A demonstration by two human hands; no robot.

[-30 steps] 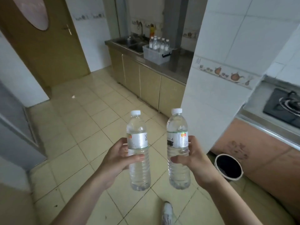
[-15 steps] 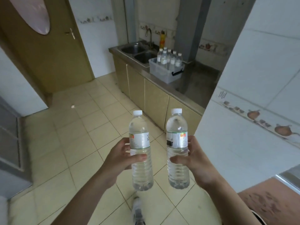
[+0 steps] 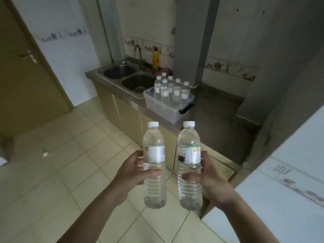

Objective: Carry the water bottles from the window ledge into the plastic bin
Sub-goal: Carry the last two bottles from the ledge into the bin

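Over kitchen floor | left hand (image 3: 130, 170) grips one upright bottle (image 3: 154, 165) | right hand (image 3: 208, 176) grips another (image 3: 189, 165) | bin (image 3: 164, 106), already holding bottles, sits ahead on counter (image 3: 215, 111), beyond both hands, about equally near each.

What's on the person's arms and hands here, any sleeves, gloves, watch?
Nothing is worn. The left hand and right hand are bare, with no gloves, rings or visible markings. Both forearms are bare down to the frame's bottom edge: no sleeves, watch or bands in view.
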